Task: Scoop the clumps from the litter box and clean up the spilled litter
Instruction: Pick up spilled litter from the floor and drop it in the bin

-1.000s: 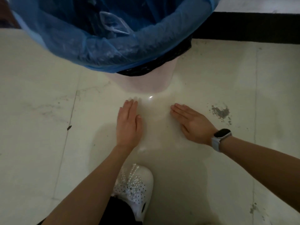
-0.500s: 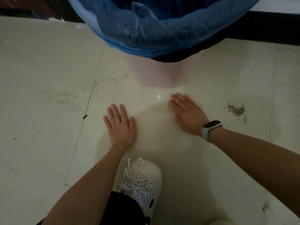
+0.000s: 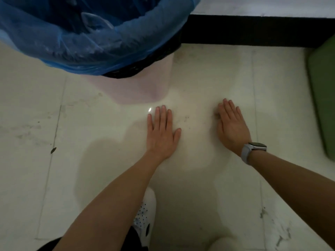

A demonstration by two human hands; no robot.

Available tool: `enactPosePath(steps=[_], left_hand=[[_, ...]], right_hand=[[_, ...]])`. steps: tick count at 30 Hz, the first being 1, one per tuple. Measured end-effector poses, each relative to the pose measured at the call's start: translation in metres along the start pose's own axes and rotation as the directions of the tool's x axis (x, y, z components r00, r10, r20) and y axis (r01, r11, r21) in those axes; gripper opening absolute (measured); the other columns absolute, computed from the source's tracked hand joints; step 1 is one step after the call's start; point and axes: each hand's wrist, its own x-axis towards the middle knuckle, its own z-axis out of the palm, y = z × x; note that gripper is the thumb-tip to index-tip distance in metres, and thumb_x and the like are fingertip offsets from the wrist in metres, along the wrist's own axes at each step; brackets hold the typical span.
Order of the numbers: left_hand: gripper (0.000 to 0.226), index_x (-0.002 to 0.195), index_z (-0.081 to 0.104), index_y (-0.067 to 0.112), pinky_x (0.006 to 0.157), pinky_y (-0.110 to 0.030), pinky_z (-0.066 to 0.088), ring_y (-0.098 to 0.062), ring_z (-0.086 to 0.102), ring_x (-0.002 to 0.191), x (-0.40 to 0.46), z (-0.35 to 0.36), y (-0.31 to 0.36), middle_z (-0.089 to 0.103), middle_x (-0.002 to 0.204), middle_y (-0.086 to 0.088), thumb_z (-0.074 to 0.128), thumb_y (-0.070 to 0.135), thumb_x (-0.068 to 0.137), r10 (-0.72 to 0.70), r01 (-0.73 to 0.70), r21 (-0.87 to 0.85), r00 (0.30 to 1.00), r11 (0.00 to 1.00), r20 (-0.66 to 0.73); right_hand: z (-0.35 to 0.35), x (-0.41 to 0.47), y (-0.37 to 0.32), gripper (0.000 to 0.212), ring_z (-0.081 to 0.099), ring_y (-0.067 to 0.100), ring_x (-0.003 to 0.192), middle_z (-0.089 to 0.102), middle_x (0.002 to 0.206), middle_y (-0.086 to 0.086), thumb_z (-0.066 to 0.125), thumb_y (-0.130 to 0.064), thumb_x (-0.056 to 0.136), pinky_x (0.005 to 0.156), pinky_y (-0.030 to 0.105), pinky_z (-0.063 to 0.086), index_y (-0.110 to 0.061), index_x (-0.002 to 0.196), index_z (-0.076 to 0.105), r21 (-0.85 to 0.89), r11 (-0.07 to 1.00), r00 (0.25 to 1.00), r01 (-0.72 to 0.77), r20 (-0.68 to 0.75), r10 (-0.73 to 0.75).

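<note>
My left hand (image 3: 162, 132) lies flat on the pale floor tiles, fingers straight and pointing away from me, just in front of the pink trash bin (image 3: 137, 87). My right hand (image 3: 232, 126), with a grey watch (image 3: 253, 149) on its wrist, lies flat a hand's width to the right, its fingers angled up and left. Between the two hands the tile shows a few tiny dark specks of litter (image 3: 186, 118). A small dark smudge (image 3: 216, 115) sits at my right hand's thumb side. The bin is lined with a blue bag (image 3: 101, 46). No litter box or scoop is in view.
A green object (image 3: 324, 98) stands at the right edge. A black baseboard (image 3: 253, 31) runs along the back wall. My white shoe (image 3: 146, 214) is below my left forearm. A dark speck (image 3: 53, 150) lies on a tile joint at the left, and grey marks (image 3: 262, 212) at lower right.
Both hands have stayed flat on the floor while sliding; they now lie farther apart, with the left hand closer to the bin. The view has shifted, the green object now shows and the grey litter patch no longer does.
</note>
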Motion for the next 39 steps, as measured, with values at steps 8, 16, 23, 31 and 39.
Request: enactPosePath(steps=[8, 16, 23, 31, 39], left_hand=[[0.061, 0.139, 0.034, -0.004, 0.112, -0.042, 0.014, -0.034, 0.030, 0.137, -0.001, 0.010, 0.070, 0.033, 0.146, -0.021, 0.030, 0.035, 0.091, 0.303, -0.316, -0.107, 0.945, 0.943, -0.120], [0.051, 0.130, 0.044, -0.010, 0.111, -0.039, 0.025, -0.038, 0.040, 0.129, 0.038, -0.007, 0.022, 0.044, 0.137, -0.025, 0.031, 0.014, 0.088, 0.194, -0.240, -0.164, 0.948, 0.957, -0.254], [0.054, 0.145, 0.018, -0.003, 0.115, -0.034, 0.000, -0.029, 0.008, 0.144, 0.090, -0.018, 0.032, 0.013, 0.154, -0.018, 0.023, 0.020, 0.096, 0.098, -0.117, -0.083, 0.974, 0.990, -0.206], [0.069, 0.143, 0.023, -0.004, 0.116, -0.033, -0.001, -0.029, 0.010, 0.143, 0.105, -0.008, 0.098, 0.016, 0.153, -0.020, 0.009, 0.037, 0.090, 0.252, -0.267, -0.084, 0.955, 0.960, -0.156], [0.053, 0.132, 0.045, -0.006, 0.111, -0.036, 0.018, -0.031, 0.037, 0.133, 0.056, 0.007, 0.088, 0.042, 0.141, -0.020, 0.030, 0.027, 0.093, 0.571, -0.577, -0.063, 0.816, 0.815, -0.086]], right_hand=[[0.002, -0.023, 0.037, 0.064, 0.016, 0.031, 0.142, 0.022, 0.150, 0.020, 0.014, -0.031, 0.089, 0.115, 0.031, 0.003, 0.005, 0.141, 0.024, 0.115, 0.982, 0.987, -0.151, -0.045, 0.157], [0.025, 0.020, -0.005, 0.057, 0.031, 0.037, 0.135, 0.034, 0.143, 0.026, 0.022, -0.025, 0.091, 0.114, 0.039, 0.014, 0.009, 0.135, 0.036, 0.121, 0.992, 0.997, 0.040, -0.067, -0.032], [0.019, 0.005, -0.004, 0.053, 0.017, 0.019, 0.140, 0.024, 0.149, 0.014, 0.022, -0.025, 0.095, 0.117, 0.024, 0.005, 0.002, 0.141, 0.026, 0.366, 0.904, 0.974, 0.222, -0.041, -0.223], [0.003, -0.009, 0.059, 0.058, 0.016, 0.017, 0.137, 0.029, 0.148, 0.018, 0.020, -0.025, 0.089, 0.115, 0.020, -0.003, 0.002, 0.140, 0.028, 0.304, 0.949, 0.974, -0.087, -0.172, 0.145], [0.016, -0.037, 0.064, 0.059, 0.024, 0.034, 0.137, 0.031, 0.145, 0.026, 0.024, -0.027, 0.091, 0.114, 0.030, 0.001, 0.008, 0.137, 0.031, 0.135, 0.977, 0.978, -0.164, -0.105, 0.179]])
